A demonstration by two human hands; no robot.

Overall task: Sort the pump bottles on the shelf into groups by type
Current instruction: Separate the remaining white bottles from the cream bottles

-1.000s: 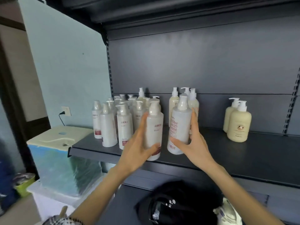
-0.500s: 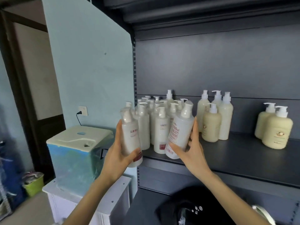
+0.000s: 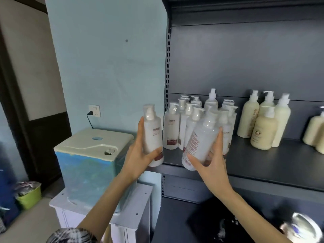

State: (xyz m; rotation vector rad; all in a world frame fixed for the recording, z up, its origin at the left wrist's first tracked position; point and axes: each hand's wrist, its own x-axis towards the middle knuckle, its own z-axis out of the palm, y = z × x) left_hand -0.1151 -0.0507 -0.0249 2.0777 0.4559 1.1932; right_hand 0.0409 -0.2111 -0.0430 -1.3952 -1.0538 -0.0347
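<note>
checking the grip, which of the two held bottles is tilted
The clear bottle in the right hand leans; the white bottle in the left hand is nearly upright.

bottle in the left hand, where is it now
Head view, left of centre: the white pump bottle is gripped by the left hand, past the left end of the shelf, beside the white bottle cluster.

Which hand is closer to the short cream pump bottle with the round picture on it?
Right. The right hand, gripping a clear pump bottle, is left of the short cream pump bottle; the left hand, gripping a white pump bottle, is farther left.
</note>
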